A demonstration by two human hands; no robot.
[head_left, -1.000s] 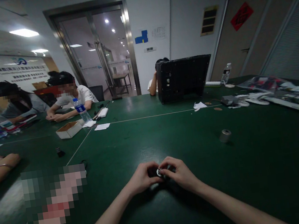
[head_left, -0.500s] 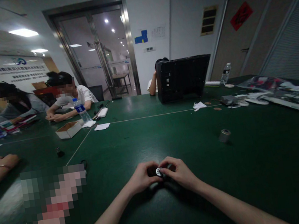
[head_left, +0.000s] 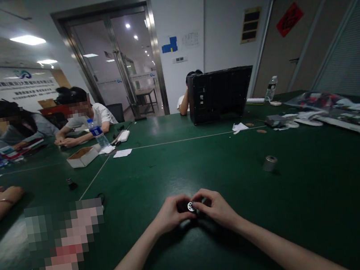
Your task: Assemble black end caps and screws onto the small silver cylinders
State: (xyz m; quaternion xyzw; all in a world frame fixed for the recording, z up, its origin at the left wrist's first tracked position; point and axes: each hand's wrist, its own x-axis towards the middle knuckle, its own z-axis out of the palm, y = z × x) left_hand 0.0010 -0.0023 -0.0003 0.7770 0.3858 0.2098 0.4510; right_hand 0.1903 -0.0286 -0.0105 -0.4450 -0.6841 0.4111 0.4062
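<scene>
A small round silver part with cutouts (head_left: 190,206) is pinched between my two hands just above the green table (head_left: 159,174). On its left side, my left hand (head_left: 173,213) has thumb and fingers closed around the edge. My right hand (head_left: 215,206) grips it from the right, with the thumb across its face. Fingers cover much of the part, so its back and depth are hidden. Ahead and to the right of my hands, a short metal cylinder (head_left: 270,164) with a ringed top stands upright on the table.
A dark cylinder (head_left: 71,183) and an open white box (head_left: 82,157) lie left, near a water bottle (head_left: 97,133). A co-worker's hands (head_left: 9,194) rest at far left. A black case (head_left: 221,95) stands at the back; crumpled paper (head_left: 240,127) and parts lie right.
</scene>
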